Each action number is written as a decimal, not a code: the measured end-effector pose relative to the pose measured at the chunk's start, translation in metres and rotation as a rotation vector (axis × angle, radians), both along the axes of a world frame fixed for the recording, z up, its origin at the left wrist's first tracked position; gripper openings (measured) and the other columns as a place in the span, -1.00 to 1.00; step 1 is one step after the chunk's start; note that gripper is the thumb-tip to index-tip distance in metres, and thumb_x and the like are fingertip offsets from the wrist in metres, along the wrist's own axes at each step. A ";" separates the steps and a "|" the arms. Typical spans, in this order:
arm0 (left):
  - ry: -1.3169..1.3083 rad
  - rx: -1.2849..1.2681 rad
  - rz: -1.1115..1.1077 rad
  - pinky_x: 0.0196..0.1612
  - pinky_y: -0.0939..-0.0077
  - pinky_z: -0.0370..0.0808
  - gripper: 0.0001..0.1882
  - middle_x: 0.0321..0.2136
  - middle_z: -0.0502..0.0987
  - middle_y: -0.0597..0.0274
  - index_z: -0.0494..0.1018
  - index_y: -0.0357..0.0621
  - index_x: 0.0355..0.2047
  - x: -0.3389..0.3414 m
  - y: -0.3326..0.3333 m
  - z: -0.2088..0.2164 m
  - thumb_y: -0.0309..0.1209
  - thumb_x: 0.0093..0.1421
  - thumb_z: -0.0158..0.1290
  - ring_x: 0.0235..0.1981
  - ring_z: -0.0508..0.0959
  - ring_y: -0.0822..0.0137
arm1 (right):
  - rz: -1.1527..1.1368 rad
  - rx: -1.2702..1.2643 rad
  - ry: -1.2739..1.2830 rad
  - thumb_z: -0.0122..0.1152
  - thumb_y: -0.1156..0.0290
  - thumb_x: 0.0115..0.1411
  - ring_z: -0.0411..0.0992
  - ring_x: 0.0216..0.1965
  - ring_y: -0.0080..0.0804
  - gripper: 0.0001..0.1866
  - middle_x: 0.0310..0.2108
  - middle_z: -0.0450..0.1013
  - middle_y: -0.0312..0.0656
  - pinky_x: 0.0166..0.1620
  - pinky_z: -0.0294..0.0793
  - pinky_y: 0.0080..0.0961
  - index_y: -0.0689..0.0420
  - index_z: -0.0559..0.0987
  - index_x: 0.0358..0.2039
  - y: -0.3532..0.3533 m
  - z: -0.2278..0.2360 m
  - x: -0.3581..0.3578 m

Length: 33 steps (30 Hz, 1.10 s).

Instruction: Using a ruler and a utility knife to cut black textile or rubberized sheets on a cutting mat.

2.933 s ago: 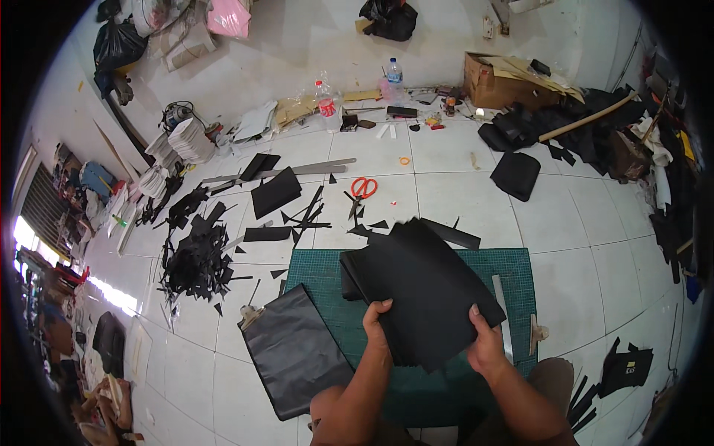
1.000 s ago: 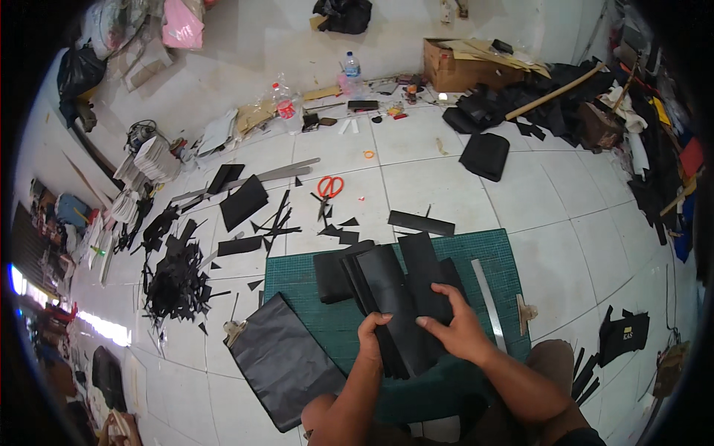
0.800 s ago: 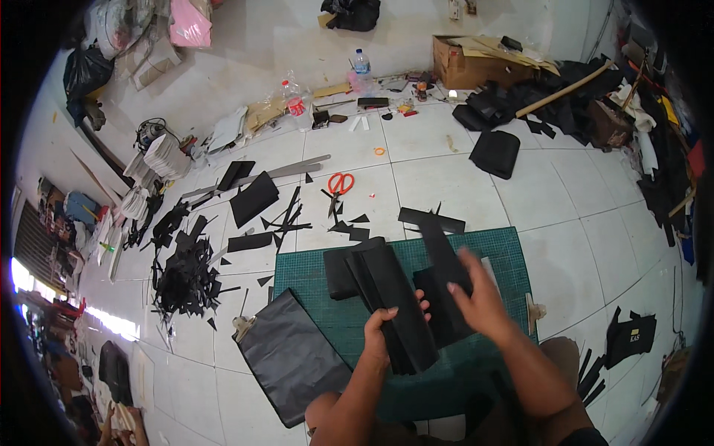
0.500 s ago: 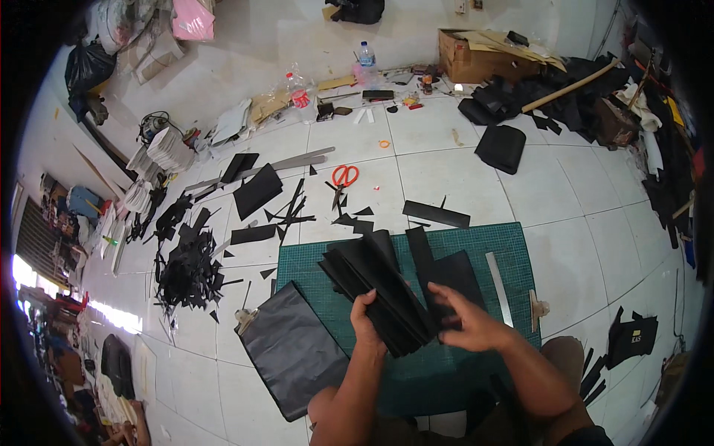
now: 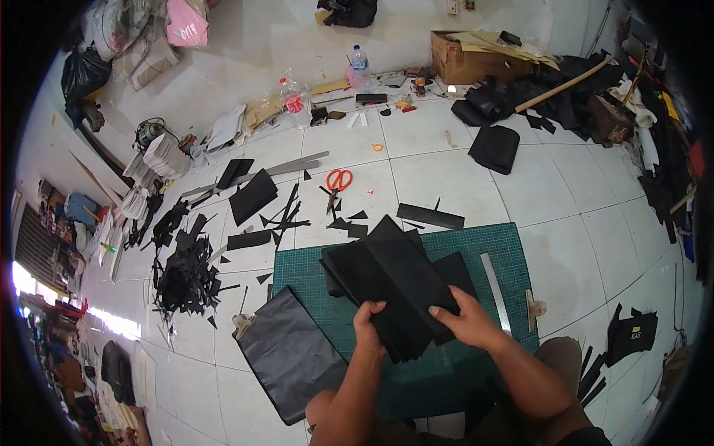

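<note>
Above a green cutting mat [image 5: 491,241], a stack of black sheets [image 5: 357,271] is tilted between my two hands. My left hand [image 5: 369,327] is closed on the stack's near left side, thumb on top. A black sheet [image 5: 409,267] with a fold line lies opened out over the stack. On its right edge my right hand [image 5: 468,320] is closed, its thumb on the upper face and its fingers hidden underneath. Another black piece [image 5: 457,271] lies on the mat behind my right hand. A metal ruler [image 5: 494,293] is to the right of it.
A black clipboard-like panel [image 5: 294,353] with a metal clip overlaps the mat's left side. Orange-handled scissors [image 5: 338,182] lie beyond the mat. Black scraps [image 5: 186,275] are heaped at left. A cardboard box [image 5: 476,63] stands against the wall, beside dark material and a wooden stick [image 5: 565,85].
My right hand has closed on the top sheet's right edge, where it was open beside the stack before. That sheet now spreads out to the right over the others.
</note>
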State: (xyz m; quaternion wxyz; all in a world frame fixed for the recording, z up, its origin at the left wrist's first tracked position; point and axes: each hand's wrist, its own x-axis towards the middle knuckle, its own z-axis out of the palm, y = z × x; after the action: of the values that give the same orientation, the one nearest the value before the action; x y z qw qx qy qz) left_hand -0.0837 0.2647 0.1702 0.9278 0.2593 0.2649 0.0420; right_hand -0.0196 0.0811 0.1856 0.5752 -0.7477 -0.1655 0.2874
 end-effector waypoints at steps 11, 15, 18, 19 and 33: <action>0.100 0.071 -0.244 -0.07 0.22 0.50 -0.44 -0.19 0.48 -0.02 0.37 -0.40 -0.04 -0.008 0.005 -0.024 -0.40 -0.11 -0.04 -0.19 0.52 0.10 | -0.054 0.093 0.315 0.24 0.33 0.19 0.44 -0.10 -0.44 -0.53 -0.11 0.48 -0.11 -0.03 0.45 -0.50 0.30 0.40 0.05 -0.017 -0.011 0.025; 0.065 0.078 -0.212 -0.05 0.23 0.48 -0.37 -0.10 0.46 0.00 0.33 -0.25 0.06 -0.004 0.005 -0.009 -0.39 -0.12 -0.03 -0.14 0.52 0.10 | -0.258 0.095 0.246 0.15 0.43 0.24 0.45 -0.12 -0.48 -0.63 -0.10 0.48 -0.17 -0.02 0.46 -0.49 0.26 0.41 0.03 -0.023 -0.022 0.033; -0.154 -0.005 -0.113 -0.02 0.21 0.47 -0.31 -0.05 0.43 0.00 0.28 -0.14 0.13 0.001 0.016 -0.004 -0.38 -0.13 -0.04 -0.09 0.50 0.08 | -0.432 0.141 0.125 0.11 0.45 0.25 0.44 -0.09 -0.44 -0.63 -0.06 0.47 -0.16 0.01 0.44 -0.47 0.26 0.40 0.06 -0.045 -0.043 0.052; -0.237 -0.036 -0.075 -0.01 0.19 0.46 -0.28 -0.03 0.42 -0.01 0.25 -0.09 0.16 0.002 0.019 -0.004 -0.38 -0.13 -0.04 -0.07 0.49 0.08 | -0.521 0.147 0.037 0.11 0.45 0.25 0.44 -0.07 -0.42 -0.62 -0.05 0.47 -0.15 0.02 0.43 -0.45 0.25 0.39 0.07 -0.054 -0.049 0.057; -0.181 0.015 0.023 -0.20 0.24 0.49 -0.24 -0.22 0.43 0.07 0.24 -0.18 0.16 -0.002 0.031 -0.006 -0.33 -0.17 -0.01 -0.28 0.48 0.17 | -0.249 -0.136 0.285 0.15 0.37 0.23 0.48 -0.11 -0.31 -0.58 -0.08 0.48 -0.02 -0.01 0.45 -0.41 0.29 0.41 0.05 -0.084 -0.070 0.052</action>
State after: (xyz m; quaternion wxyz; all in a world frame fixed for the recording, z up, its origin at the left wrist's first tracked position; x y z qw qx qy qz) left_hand -0.0857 0.2952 0.1647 0.9455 0.2581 0.1825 0.0780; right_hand 0.0327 -0.0031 0.1159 0.5721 -0.7513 0.0310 0.3275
